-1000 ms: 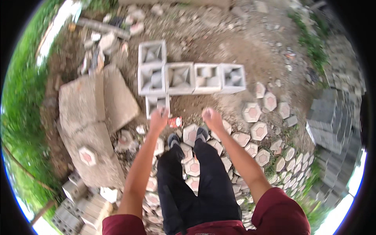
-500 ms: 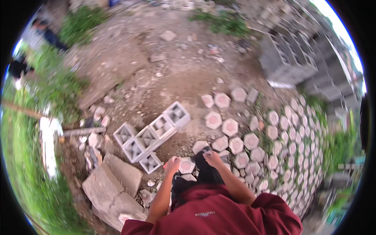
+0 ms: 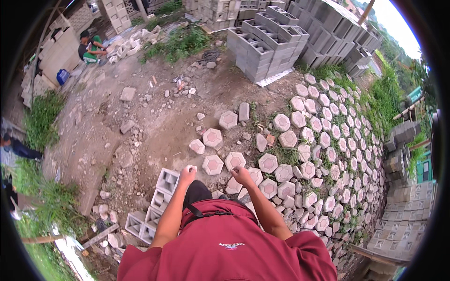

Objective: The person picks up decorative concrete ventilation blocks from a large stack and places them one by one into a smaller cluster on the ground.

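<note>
Lying on the ground (image 3: 154,145) to the left of the left hand (image 3: 189,172): hollow blocks (image 3: 160,200), in a row with long axis slanting from upper right to lower left, upper end nearest that hand, farther from the right hand (image 3: 240,175). Left fingers: curled together, with nothing visible inside. Farther right, just beyond the right hand: a hexagonal paving stone (image 3: 234,159). Right fingers: likewise curled in, seemingly empty.
</note>
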A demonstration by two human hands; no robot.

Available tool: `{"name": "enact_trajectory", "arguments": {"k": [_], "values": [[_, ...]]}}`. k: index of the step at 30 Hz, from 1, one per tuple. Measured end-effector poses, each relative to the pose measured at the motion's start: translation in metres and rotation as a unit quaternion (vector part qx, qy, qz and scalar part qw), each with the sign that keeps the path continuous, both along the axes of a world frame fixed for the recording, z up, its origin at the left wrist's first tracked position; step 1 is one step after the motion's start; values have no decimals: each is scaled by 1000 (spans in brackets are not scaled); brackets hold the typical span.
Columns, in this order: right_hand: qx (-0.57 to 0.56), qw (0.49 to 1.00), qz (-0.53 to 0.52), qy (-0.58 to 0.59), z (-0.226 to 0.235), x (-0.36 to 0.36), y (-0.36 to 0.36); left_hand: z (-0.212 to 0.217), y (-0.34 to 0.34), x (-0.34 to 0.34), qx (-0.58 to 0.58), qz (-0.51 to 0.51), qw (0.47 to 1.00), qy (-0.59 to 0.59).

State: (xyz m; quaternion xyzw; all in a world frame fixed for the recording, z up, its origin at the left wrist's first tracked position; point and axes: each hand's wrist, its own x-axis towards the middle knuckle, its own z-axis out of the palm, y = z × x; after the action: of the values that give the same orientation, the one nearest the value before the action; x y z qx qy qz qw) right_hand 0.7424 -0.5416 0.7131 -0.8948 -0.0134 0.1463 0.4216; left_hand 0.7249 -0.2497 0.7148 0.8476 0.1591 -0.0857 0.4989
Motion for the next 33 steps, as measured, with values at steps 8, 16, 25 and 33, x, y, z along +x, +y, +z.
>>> {"name": "enact_trajectory", "arguments": {"k": [8,16,25,33], "values": [[51,986,-154,36,-42,77,-16,-27,-43,158,-128,-66,989,-34],[16,974,-225,28,45,237,-61,-5,-104,372,-134,-168,976,-44],[125,951,-281,-25,75,380,-102,19,-176,503,-205,-190,960,-16],[123,948,-292,2,34,553,-212,-19,-298,623,-265,-124,956,21]]}}
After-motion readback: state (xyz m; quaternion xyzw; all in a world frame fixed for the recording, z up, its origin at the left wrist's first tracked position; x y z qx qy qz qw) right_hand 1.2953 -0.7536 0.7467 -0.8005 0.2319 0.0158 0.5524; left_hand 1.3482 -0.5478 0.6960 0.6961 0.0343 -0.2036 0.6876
